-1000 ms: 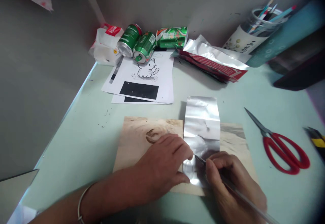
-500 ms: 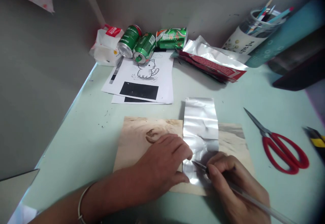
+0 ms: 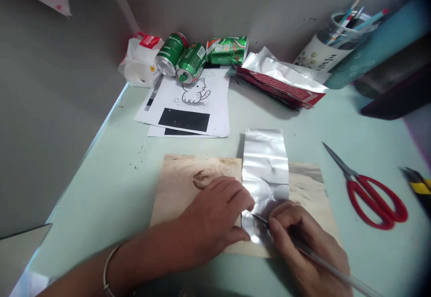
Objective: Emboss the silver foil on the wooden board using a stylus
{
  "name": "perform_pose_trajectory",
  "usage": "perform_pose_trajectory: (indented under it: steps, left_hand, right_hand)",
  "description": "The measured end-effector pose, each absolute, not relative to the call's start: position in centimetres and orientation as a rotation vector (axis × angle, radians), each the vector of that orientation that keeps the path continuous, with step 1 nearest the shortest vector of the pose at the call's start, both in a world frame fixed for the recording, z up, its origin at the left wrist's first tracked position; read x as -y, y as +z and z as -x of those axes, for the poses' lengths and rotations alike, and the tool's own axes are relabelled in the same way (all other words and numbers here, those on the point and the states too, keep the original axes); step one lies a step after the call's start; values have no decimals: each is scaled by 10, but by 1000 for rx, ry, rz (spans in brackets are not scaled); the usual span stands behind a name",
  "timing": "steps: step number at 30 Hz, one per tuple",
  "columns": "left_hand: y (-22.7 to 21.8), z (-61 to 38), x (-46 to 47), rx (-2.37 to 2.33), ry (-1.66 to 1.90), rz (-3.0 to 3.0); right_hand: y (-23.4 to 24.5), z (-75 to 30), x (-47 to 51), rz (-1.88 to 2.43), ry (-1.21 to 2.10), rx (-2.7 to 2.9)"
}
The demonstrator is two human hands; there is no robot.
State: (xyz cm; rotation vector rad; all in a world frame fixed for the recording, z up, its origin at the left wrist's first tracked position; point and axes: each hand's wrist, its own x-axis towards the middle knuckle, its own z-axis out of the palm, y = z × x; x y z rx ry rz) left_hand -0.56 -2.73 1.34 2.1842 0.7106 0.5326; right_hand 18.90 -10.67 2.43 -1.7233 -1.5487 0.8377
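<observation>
A creased silver metal sheet point(image 3: 265, 162) lies lengthwise on a thin wooden board point(image 3: 175, 185), its far end reaching past the board. My left hand point(image 3: 218, 211) rests on the board, thumb and index finger apart, their tips touching the sheet's left edge. Closed around a slim pen-like tool point(image 3: 313, 254) with a clear shaft and dark pointed tip, my right hand point(image 3: 306, 243) leans over the sheet's near right part. The tip meets the sheet between my left thumb and index finger. Whether it is a pen or a blade, I cannot tell.
Red-handled scissors point(image 3: 373, 196) lie to the right, with a black and yellow tool point(image 3: 419, 185) beyond them. Printed papers point(image 3: 215, 108), green cans point(image 3: 191, 63), a white bag point(image 3: 139, 59), a red and silver pouch point(image 3: 286, 86) and a pen jar point(image 3: 323, 48) stand farther back.
My right hand and the pen-like tool have shifted slightly left, with the tip still at the sheet. My left hand stays in place against the sheet's edge.
</observation>
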Motion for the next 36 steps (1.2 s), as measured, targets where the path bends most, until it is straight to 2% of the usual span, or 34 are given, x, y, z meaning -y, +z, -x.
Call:
perform_pose_trajectory:
  steps: [15, 36]
  left_hand:
    - [14, 5, 28, -714, 527, -2190]
    - [12, 4, 28, -709, 543, -2196]
  right_hand:
    - [24, -189, 107, 1690, 926, 1473]
    - [22, -181, 103, 1751, 671, 1623]
